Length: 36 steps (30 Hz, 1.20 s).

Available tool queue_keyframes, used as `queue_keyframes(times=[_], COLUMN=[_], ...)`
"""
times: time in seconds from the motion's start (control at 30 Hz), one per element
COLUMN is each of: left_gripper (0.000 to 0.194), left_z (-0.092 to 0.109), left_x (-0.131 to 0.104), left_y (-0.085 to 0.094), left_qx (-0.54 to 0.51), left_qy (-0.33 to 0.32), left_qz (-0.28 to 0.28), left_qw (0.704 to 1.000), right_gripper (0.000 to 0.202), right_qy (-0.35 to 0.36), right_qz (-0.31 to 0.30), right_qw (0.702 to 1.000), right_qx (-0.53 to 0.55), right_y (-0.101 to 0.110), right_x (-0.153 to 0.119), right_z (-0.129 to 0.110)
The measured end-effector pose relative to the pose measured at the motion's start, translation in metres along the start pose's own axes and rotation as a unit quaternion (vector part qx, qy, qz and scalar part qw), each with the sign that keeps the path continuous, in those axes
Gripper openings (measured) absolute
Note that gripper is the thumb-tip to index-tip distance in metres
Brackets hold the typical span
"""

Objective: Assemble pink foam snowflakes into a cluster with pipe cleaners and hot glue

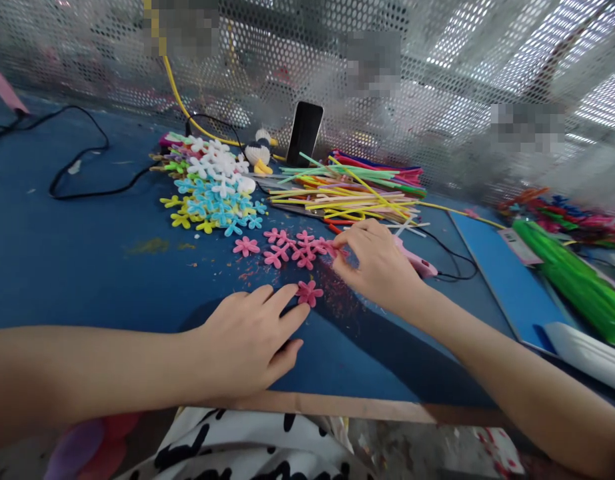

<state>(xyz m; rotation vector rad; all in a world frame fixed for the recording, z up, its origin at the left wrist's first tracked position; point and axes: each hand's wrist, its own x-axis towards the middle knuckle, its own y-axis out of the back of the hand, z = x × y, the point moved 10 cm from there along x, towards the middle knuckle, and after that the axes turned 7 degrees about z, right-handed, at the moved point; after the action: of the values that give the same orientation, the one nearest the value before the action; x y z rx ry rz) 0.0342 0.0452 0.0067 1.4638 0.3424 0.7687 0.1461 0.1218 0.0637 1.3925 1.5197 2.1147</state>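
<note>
My left hand [260, 337] lies palm down near the table's front edge, fingers stretched, its fingertips touching a pink fuzzy flower [310, 293]. To the right, my right hand [380, 263] has thumb and forefinger closed in a pinch on a pink pipe-cleaner flower [337, 249], partly hidden by the fingers. Several more pink flowers [304, 250] lie in a loose cluster left of that pinch, and a single pink flower [246, 247] sits apart at the cluster's left. Pink fibre scraps are scattered on the blue table [112, 287].
Behind the pink ones is a pile of white, blue and yellow flowers [220, 193]. Colored pipe cleaners [357, 193] lie beneath a propped phone [305, 132]. A pink glue gun [418, 261] with a black cord rests beyond my right hand. Green bundles [572, 280] lie far right.
</note>
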Motion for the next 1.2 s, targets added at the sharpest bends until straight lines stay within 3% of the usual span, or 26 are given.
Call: queue_keyframes(times=[0.17,0.33,0.5,0.7,1.2], left_gripper=[0.041,0.041,0.045,0.046,0.046], left_z=[-0.002,-0.002,0.001,0.000,0.000], left_x=[-0.001,-0.002,-0.003,-0.002,-0.003], left_y=[0.000,0.003,0.002,0.000,-0.001], left_qx=[0.007,0.028,0.038,0.043,0.043], left_qy=[0.006,0.005,-0.012,-0.015,-0.024], left_qz=[0.013,0.037,0.032,0.025,0.030], left_qw=[1.000,0.999,0.999,0.999,0.998], right_gripper=[0.011,0.017,0.021,0.020,0.020], right_qy=[0.017,-0.020,-0.026,-0.048,0.000], right_qz=[0.015,0.024,0.043,0.018,-0.005], right_qw=[0.999,0.998,0.995,0.991,0.990], right_qx=[0.035,0.058,0.091,0.121,0.139], right_y=[0.022,0.034,0.028,0.016,0.003], right_x=[-0.006,-0.023,-0.038,-0.047,-0.049], right_z=[-0.015,-0.026,-0.030,-0.025,-0.035])
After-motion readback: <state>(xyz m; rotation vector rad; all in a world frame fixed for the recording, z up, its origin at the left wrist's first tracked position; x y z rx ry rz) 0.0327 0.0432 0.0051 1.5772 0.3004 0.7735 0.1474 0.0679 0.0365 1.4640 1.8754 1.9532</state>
